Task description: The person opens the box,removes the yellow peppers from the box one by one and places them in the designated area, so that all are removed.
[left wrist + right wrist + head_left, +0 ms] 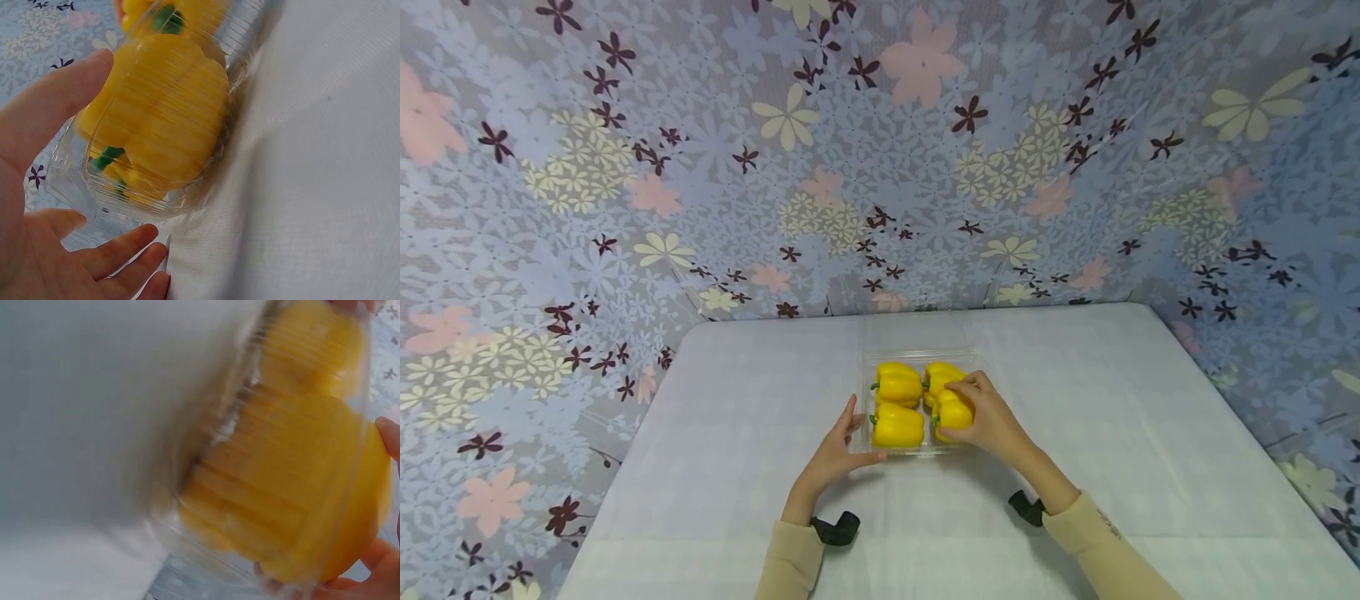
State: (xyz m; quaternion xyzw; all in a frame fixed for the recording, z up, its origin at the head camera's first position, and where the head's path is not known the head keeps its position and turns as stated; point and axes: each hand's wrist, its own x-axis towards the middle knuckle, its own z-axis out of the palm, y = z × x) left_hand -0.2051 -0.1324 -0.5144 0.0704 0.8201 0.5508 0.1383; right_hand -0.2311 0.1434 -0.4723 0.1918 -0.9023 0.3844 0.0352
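Backdrop: a floral sheet [820, 125] is hung behind a table [752, 375] that is covered in pale cloth.
Gripped pepper: a yellow pepper [953, 412] is held in the near right corner of a clear tray [917, 452]; whether its base is set down cannot be told.
Right hand: the thumb and fingers of the right hand [992, 421] are curled round this pepper and clamped on its sides.
Left hand: the fingers of the left hand [838, 458] are spread apart and nothing is gripped; the thumb is laid by the near left corner of the tray.
Pepper handling: a light, fairly firm body is to be expected, with glossy skin that may be slippery and dented by hard squeezing.
Best hold: the rounded sides are judged safest; the green stem is better left unpulled.
Tray contents: a back left pepper [898, 383], a front left pepper [898, 426] and a back right pepper [942, 377] are also contained, stems turned left.
Tray handling: thin, ribbed plastic is seen, probably light and easily flexed, best steadied by its rim.
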